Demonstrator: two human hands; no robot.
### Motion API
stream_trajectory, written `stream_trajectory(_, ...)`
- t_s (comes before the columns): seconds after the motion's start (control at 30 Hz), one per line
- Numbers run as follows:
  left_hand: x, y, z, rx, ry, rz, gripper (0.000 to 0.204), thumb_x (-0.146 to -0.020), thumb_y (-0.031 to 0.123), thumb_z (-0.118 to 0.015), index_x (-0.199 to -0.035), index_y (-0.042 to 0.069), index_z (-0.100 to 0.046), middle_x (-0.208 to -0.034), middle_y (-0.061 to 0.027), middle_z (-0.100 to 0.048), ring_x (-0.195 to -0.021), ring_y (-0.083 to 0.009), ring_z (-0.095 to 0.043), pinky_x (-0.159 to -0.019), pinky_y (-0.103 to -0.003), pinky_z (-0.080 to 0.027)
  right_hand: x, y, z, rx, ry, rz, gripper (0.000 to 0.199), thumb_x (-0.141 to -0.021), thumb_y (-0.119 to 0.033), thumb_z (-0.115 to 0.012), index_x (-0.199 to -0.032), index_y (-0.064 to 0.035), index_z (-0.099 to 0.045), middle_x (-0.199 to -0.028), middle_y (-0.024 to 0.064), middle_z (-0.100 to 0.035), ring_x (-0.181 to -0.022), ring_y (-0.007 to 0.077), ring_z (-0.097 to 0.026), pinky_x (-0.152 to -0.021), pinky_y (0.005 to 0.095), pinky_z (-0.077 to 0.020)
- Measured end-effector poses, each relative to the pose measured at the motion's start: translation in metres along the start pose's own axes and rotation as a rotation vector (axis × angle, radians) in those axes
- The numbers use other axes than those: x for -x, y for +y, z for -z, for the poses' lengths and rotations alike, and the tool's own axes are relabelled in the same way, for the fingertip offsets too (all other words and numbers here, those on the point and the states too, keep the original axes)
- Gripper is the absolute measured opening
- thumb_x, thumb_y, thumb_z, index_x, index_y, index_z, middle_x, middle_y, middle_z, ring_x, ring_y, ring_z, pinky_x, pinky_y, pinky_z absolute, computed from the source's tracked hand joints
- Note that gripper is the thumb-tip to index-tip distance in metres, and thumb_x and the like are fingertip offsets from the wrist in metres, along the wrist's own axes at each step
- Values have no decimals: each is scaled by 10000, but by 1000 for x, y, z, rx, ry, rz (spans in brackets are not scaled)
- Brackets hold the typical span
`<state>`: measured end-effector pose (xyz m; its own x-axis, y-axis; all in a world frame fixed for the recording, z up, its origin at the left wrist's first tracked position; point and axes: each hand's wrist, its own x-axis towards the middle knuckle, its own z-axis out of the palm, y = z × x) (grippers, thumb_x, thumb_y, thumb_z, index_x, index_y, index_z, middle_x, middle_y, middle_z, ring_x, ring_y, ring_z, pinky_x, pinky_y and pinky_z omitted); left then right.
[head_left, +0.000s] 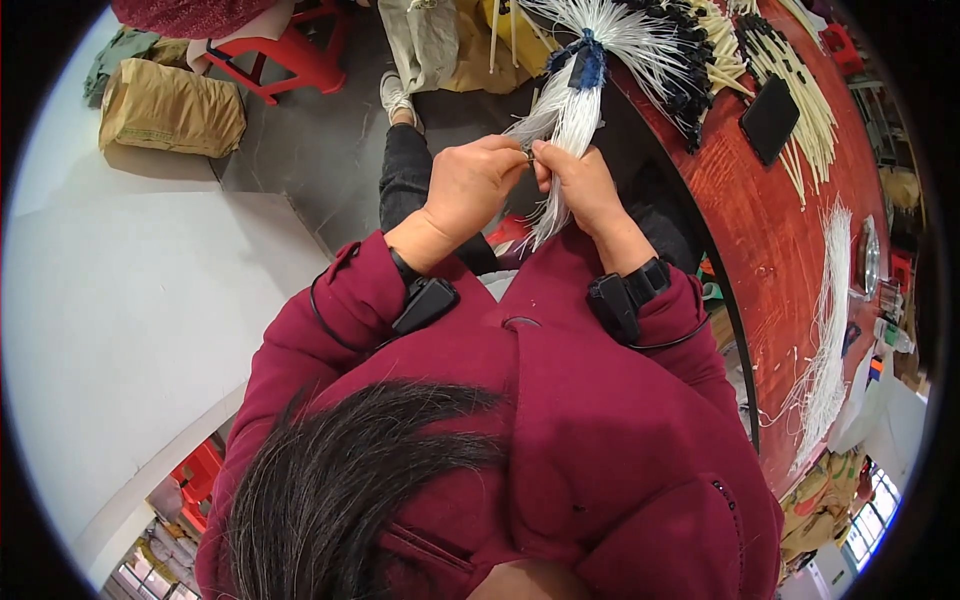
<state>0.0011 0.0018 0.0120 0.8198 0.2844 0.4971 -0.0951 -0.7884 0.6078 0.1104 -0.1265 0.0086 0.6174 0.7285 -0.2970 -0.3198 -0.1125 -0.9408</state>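
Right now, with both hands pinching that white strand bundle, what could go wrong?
1. The left hand and right hand grip only a few strands of the bundle; the loose ends below could slip or tangle.
2. The bundle's far end lies on the table edge among the sticks; a pull might drag some off.
3. The phone beside those sticks could get knocked.

A round red-brown table [790, 250] carries a black flat device [770, 118], cream-coloured sticks [815, 120] with dark-tipped bundles beside them, and a loose heap of white strands [828, 340] near its edge. On the grey floor stand a red plastic stool [290, 55] and a brown sack [170, 108].
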Motion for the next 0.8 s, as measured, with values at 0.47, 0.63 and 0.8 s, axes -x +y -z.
stream_trajectory(0.47,-4,-1,-1,409,-162,316,60,-787,62,-659,-807,11,-638,-699,-58,-637,-571,-173,-630,-518,-286,-490,1,-3,4,2,-97,-3,259,-892,-177,-560,-657,-68,-570,-587,-5,-533,-520,91,-489,-517,241,-388)
stream_trajectory(0.63,-3,-1,-3,794,-205,679,93,-829,71,-663,-839,-20,-643,-664,-31,-640,-562,-77,-613,-494,-221,-474,-1,0,1,-13,-65,-11,252,-889,-181,-565,-663,-69,-571,-585,-6,-532,-512,89,-485,-512,240,-385)
stream_trajectory(0.8,-6,4,7,637,-294,715,96,-823,74,-667,-821,-17,-637,-688,-32,-644,-581,-89,-623,-502,-222,-482,0,2,3,17,-53,-3,236,-886,-182,-569,-680,-67,-576,-586,-6,-535,-509,86,-484,-510,237,-383)
